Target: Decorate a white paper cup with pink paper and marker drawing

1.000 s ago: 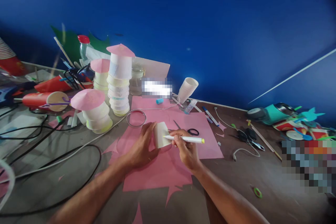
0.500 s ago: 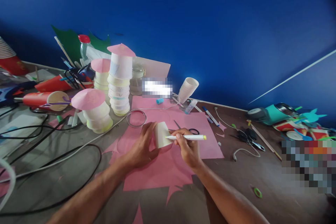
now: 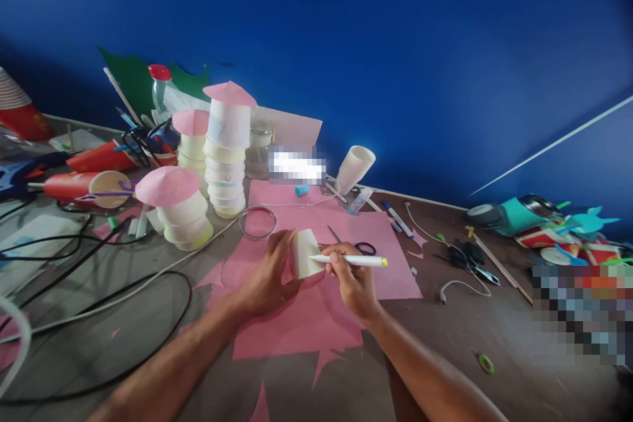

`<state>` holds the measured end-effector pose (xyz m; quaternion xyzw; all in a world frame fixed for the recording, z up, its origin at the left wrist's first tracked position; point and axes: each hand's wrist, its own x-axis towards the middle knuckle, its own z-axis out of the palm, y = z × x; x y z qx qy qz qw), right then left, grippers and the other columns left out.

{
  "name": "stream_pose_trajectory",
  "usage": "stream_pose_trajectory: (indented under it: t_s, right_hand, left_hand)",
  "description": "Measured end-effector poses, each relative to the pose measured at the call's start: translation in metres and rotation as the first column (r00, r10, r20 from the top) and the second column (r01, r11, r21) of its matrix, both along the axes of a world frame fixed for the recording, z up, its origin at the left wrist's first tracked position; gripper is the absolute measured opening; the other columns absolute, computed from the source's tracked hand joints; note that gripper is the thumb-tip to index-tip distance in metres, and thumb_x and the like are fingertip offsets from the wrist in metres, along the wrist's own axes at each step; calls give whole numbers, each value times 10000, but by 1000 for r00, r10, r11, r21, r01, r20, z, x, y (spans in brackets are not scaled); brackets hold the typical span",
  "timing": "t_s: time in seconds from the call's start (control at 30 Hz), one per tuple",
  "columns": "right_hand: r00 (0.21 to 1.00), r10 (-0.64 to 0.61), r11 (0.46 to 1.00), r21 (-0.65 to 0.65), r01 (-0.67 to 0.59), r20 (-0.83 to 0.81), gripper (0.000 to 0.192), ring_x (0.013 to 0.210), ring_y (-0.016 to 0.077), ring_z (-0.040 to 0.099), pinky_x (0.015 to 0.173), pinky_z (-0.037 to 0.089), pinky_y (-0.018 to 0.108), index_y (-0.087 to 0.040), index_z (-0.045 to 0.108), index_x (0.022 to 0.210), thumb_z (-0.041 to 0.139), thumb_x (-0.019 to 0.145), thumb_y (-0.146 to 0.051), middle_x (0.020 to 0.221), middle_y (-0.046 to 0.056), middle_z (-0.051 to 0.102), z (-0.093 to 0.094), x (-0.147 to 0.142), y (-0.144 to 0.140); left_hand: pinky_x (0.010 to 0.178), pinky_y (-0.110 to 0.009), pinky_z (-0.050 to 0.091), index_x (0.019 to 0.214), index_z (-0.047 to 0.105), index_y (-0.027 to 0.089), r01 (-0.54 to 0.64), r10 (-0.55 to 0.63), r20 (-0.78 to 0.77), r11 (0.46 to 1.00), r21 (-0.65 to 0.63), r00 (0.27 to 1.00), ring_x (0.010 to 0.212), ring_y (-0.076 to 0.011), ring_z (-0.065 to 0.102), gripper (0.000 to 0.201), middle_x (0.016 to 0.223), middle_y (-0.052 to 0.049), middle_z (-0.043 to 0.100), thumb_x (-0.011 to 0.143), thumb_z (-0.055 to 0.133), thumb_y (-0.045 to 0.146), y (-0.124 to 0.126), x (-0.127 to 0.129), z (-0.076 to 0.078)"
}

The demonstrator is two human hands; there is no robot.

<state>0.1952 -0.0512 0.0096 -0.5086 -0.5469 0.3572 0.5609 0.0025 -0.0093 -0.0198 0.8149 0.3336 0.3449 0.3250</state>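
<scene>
My left hand (image 3: 264,280) grips a small white paper cup (image 3: 305,252), upside down on a pink paper sheet (image 3: 301,316). My right hand (image 3: 353,283) holds a white marker with a yellow end (image 3: 356,260), its tip against the cup's side. Both hands work near the middle of the brown table (image 3: 494,336). Black-handled scissors (image 3: 361,247) lie on the pink sheet just behind my right hand.
Cup towers with pink cone tops (image 3: 225,151) and a lower one (image 3: 178,208) stand at the back left. A stack of white cups (image 3: 353,168) leans behind. Black cables (image 3: 99,290) loop at left. A clear ring (image 3: 257,222), pens (image 3: 395,217) and craft clutter (image 3: 544,224) surround.
The marker has shifted slightly along the cup's side; the view has tilted down a little. Both hands keep their grips.
</scene>
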Motion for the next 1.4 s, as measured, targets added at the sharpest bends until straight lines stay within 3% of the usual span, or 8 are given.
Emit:
stream_pose_trajectory:
  t_s: [0.33, 0.63, 0.97, 1.4]
  right_hand:
    - [993, 7, 999, 45, -12, 116, 277, 585, 127, 503, 555, 406, 252, -202, 661, 867, 518, 955, -422, 667, -8, 564, -2, 0, -1]
    - [1000, -13, 1000, -24, 13, 24, 330, 521, 123, 447, 506, 372, 261, -192, 658, 794, 555, 908, -484, 574, -24, 514, 6, 2, 1]
    - [991, -39, 997, -66, 30, -128, 322, 533, 118, 466, 533, 386, 256, -206, 649, 769, 573, 899, -490, 574, -28, 545, -6, 6, 7]
    - [1000, -19, 1000, -11, 20, 22, 354, 544, 128, 489, 521, 418, 261, -200, 650, 829, 539, 914, -526, 600, -18, 542, 4, -3, 2]
  left_hand:
    - [1113, -601, 408, 1511, 190, 157, -6, 6, -15, 1000, 20, 1000, 1406, -382, 369, 835, 1448, -237, 374, 800, 629, 155, 0, 2, 2]
    - [1099, -591, 433, 1511, 191, 232, -16, 16, -1, 1000, 10, 1000, 1402, -367, 386, 895, 1436, -179, 398, 744, 633, 96, 1, 2, 2]
    - [1107, -587, 421, 1519, 181, 212, 2, -2, 12, 1000, 3, 1000, 1399, -369, 390, 883, 1452, -195, 378, 764, 626, 103, 1, 1, -1]
    - [1088, -585, 443, 1509, 227, 199, -22, 22, 14, 1000, -11, 1000, 1392, -380, 398, 870, 1459, -211, 382, 752, 648, 124, 1, 1, 1]
